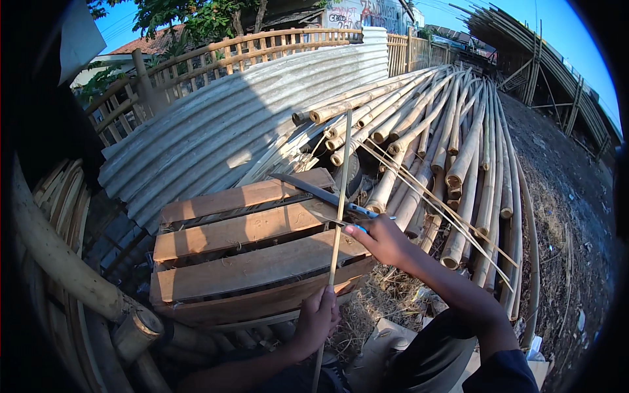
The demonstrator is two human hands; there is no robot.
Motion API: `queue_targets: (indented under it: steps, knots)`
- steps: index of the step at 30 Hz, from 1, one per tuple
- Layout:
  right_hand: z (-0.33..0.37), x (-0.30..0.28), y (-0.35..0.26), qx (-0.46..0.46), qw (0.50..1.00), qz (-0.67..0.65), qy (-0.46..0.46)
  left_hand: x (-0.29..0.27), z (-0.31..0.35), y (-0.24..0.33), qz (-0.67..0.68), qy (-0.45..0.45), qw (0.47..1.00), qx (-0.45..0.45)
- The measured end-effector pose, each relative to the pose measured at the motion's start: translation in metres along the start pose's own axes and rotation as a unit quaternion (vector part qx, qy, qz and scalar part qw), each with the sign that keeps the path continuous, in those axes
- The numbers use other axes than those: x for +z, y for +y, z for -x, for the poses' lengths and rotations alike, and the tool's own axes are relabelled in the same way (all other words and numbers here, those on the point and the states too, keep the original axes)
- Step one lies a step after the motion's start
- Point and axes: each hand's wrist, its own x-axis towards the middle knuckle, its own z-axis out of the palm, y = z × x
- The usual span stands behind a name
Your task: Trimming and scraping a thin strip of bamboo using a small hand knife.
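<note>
My left hand [316, 321] is closed around the lower part of a thin bamboo strip [340, 216], which stands nearly upright in front of me. My right hand [386, 241] grips a small knife [325, 219] by its blue handle, thumb stretched along it. The knife's blade meets the strip at about mid-length, above the wooden crate [242, 229]. Behind the strip, a long dark-bladed tool [308, 188] with blue near its right end lies across the crate's far right corner. Its exact kind is unclear.
Long bamboo poles [419, 131] lie piled ahead and right, with thin strips [445, 203] across them. Corrugated sheeting [242, 124] leans against a bamboo fence [229, 56]. A thick bamboo pole [65, 262] and split bamboo [62, 203] stand at left. A tyre [354, 171] sits behind the crate.
</note>
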Motion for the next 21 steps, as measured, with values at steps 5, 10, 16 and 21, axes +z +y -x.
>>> queue_targets:
  steps: [5,10,16,21]
  knots:
    - [-0.012,-0.004,0.008,0.000,0.992,0.066,0.106,0.012,0.005,-0.012,-0.009,0.003,0.998,0.059]
    - [-0.020,-0.032,0.041,0.125,0.981,-0.075,0.126,0.013,0.008,-0.025,-0.018,-0.015,1.000,0.004]
    - [0.005,-0.009,0.014,0.136,0.904,-0.405,-0.019,0.014,-0.005,-0.020,0.060,-0.077,0.992,-0.084]
    - [0.011,-0.007,-0.005,0.107,0.877,-0.467,-0.040,0.011,-0.012,0.001,0.263,-0.138,0.951,-0.081]
